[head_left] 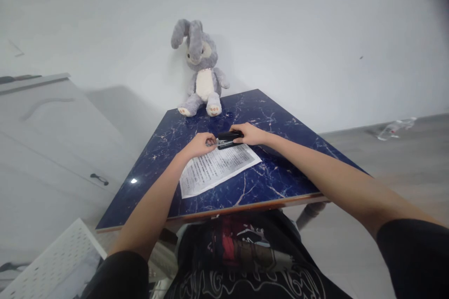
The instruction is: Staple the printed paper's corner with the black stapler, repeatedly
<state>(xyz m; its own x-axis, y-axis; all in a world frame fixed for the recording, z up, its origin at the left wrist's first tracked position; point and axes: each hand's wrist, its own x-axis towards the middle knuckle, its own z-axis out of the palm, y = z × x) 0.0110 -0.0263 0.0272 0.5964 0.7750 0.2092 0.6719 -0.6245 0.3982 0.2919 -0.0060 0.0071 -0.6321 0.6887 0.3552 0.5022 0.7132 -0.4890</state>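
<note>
My right hand point(248, 134) is wrapped round the right end of a black stapler point(228, 136) lying over the far edge of a printed sheet of paper point(220, 166). A silvery strip shows between the stapler's dark upper and lower parts. Close against the stapler's left end, my left hand point(202, 144) has its fingertips pinched together. Whatever sits between those fingertips is too small to make out; the paper's far edge runs just beneath them. The sheet lies at a slant, covered in lines of dark text.
The blue marble-patterned table point(277, 121) has a brown front edge close to my body. A grey plush rabbit point(204, 72) sits at its back against the wall. White drawers point(66, 149) and a perforated white surface point(59, 261) stand left. Clear plastic point(396, 128) lies on the floor, right.
</note>
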